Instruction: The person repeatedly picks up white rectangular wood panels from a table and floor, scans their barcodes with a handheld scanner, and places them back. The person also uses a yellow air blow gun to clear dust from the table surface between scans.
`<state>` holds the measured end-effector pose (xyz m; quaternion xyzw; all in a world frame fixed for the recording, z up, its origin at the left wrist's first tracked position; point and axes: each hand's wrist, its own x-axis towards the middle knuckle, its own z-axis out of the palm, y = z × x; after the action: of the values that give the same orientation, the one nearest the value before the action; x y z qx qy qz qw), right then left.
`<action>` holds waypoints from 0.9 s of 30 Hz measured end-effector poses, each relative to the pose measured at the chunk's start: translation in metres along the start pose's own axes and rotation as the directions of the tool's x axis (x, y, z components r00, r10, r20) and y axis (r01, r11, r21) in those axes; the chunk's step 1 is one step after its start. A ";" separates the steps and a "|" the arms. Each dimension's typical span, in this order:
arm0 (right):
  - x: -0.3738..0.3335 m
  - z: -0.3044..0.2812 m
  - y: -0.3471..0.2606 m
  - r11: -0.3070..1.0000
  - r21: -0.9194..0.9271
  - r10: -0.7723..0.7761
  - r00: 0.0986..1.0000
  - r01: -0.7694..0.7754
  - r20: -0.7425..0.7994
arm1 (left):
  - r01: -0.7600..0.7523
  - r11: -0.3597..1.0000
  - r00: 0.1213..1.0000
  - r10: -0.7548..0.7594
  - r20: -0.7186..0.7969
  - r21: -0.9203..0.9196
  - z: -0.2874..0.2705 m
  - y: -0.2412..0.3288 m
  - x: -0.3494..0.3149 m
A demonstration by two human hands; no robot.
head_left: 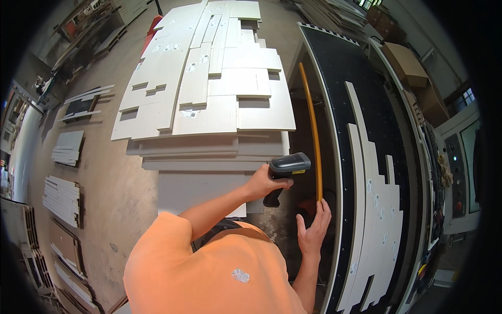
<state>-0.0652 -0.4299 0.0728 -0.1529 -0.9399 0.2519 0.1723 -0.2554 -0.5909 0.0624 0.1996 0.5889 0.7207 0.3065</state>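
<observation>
My left hand (265, 183) is wrapped round the grip of a dark handheld barcode scanner (289, 163), whose head points to the right. In front of it rises a tall stack of white panels (222, 112), the top ones carrying small labels. My right hand (315, 226) is empty, with its fingers stretched out and the thumb apart. Its fingertips meet the near end of a long yellow bar (315, 131) beside the black-topped table (329, 55); whether they press on it I cannot tell. Narrow white labelled strips (374, 209) lie side by side on that table.
Low piles of boards (63, 201) stand on the floor at the left. Beyond the black table, at the far right, are cardboard boxes (405, 65) and a machine control panel (460, 167). More boards (334, 18) are stacked at the back.
</observation>
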 end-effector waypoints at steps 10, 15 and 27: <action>0.209 0.189 -0.220 0.809 0.192 -0.579 0.810 0.556 0.094 | -0.200 0.959 0.902 0.100 -0.420 -0.201 -0.113 0.024 -0.142; 0.263 0.266 -0.300 0.903 -0.004 -0.414 0.872 0.430 0.260 | -0.270 0.962 0.752 0.191 -0.631 -0.031 -0.137 0.009 -0.206; 0.239 0.273 -0.294 0.958 -0.068 -0.255 0.932 0.280 0.259 | -0.170 0.982 0.637 0.178 -0.750 0.089 -0.145 0.008 -0.196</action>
<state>-0.4475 -0.6985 0.0640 0.0005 -0.9778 0.1942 0.0784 -0.2074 -0.8300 0.0516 -0.0607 0.6444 0.7613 -0.0375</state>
